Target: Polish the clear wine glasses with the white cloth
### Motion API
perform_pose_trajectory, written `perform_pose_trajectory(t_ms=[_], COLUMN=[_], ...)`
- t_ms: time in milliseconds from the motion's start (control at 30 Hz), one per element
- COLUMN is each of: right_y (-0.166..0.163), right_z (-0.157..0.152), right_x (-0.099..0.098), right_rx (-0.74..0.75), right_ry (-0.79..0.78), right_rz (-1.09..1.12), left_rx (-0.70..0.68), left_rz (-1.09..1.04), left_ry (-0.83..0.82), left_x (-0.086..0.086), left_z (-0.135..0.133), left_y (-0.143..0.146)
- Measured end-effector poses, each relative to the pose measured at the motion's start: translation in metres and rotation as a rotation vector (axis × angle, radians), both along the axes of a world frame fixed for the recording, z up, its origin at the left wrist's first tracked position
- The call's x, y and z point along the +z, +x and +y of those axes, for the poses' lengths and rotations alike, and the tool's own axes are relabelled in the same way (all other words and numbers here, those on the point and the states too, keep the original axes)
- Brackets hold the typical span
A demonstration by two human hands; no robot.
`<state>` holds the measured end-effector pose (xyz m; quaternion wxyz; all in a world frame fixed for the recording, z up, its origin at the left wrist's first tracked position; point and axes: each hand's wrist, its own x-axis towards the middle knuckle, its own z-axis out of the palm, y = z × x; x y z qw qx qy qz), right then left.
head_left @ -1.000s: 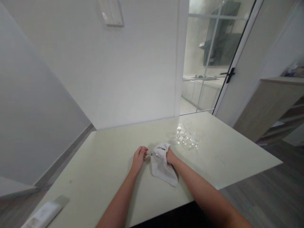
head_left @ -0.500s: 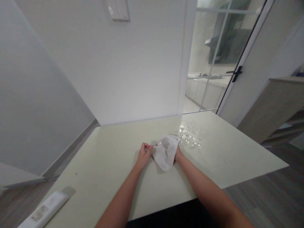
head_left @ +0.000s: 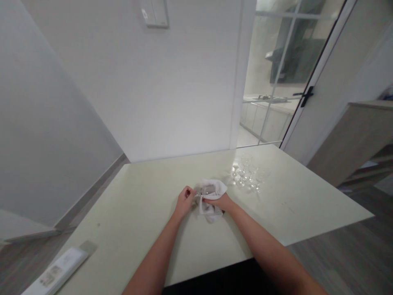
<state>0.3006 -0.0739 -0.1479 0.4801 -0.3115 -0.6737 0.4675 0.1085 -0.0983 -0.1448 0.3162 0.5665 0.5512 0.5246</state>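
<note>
My left hand [head_left: 183,203] is closed around the thin stem end of a clear wine glass [head_left: 208,190], which lies tilted sideways just above the table. A white cloth [head_left: 221,187] wraps the bowl of that glass, with a fold hanging below it. My right hand [head_left: 224,202] grips the cloth against the bowl, its thumb on the near side; the other fingers are hidden behind the fabric. To the right of my hands, several clear stemmed glasses [head_left: 245,174] stand close together on the table.
The pale table [head_left: 147,229] meets a white wall [head_left: 184,82] at its far side. A white box-like item [head_left: 58,268] lies at the table's left front corner. A glass-paned door [head_left: 270,73] with a black handle [head_left: 306,96] stands beyond, and a wooden cabinet [head_left: 346,143] at the right.
My right hand has moved left and come round to the near side, its thumb now visible. The cloth has bunched up, uncovering part of the glass bowl. My left hand stays nearly in place.
</note>
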Motion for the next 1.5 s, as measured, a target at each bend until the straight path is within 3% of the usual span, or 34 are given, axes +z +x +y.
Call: perform_pose_trajectory(t_ms=[133, 333, 467, 600, 733, 833, 1000, 1133, 1233, 1500], right_y=[-0.001, -0.002, -0.005, -0.01, -0.013, -0.009, 0.002, 0.004, 0.002, 0.004], right_z=[-0.007, -0.004, 0.002, 0.007, 0.015, 0.022, 0.019, 0.006, -0.005, -0.015], right_x=[0.006, 0.004, 0.0, -0.003, -0.005, -0.005, 0.004, 0.015, 0.02, 0.022], right_rx=[-0.01, -0.082, -0.111, -0.203, -0.261, -0.258, -0.15, 0.104, 0.255, 0.279], right_ry=[0.155, 0.037, -0.107, -0.281, -0.6, -0.691, -0.72, -0.618, -0.599, -0.604], right_rz=[0.019, -0.038, 0.024, 0.235, 0.549, 0.695, 0.754, 0.771, 0.684, 0.585], left_rx=[0.011, -0.009, 0.016, 0.025, -0.079, -0.128, -0.048, 0.023, -0.007, -0.083], left_rz=[-0.054, -0.007, 0.068, 0.115, 0.156, 0.222, 0.306, 0.287, 0.25, 0.229], left_ry=[-0.051, -0.038, 0.056, 0.158, 0.136, 0.105, 0.12, 0.112, 0.106, 0.156], left_x=[-0.003, -0.001, 0.004, 0.009, 0.013, 0.015, 0.014, 0.013, 0.011, 0.005], left_z=[0.003, -0.003, -0.01, -0.015, -0.022, -0.026, -0.022, -0.015, -0.012, -0.008], left_y=[-0.004, -0.001, 0.003, 0.006, 0.012, 0.016, 0.018, 0.013, 0.01, 0.008])
